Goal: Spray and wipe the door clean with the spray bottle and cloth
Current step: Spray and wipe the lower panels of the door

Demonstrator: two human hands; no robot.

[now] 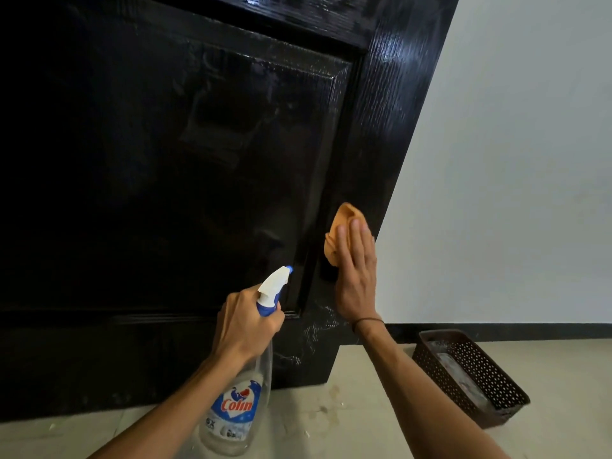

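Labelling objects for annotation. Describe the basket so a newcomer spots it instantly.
Start at the black glossy wooden door and go right past its edge to the pale floor by the white wall. There sits the dark brown perforated plastic basket, the only rectangular, hole-patterned container on the floor.

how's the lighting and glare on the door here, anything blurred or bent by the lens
Head view: the black door is dim and nearly featureless at left, with bright glare streaks on its glossy grain at upper right; the wide lens tilts and bows the door edge against the white wall; the orange cloth under the right hand looks slightly soft, while the spray bottle label in the left hand reads sharply.
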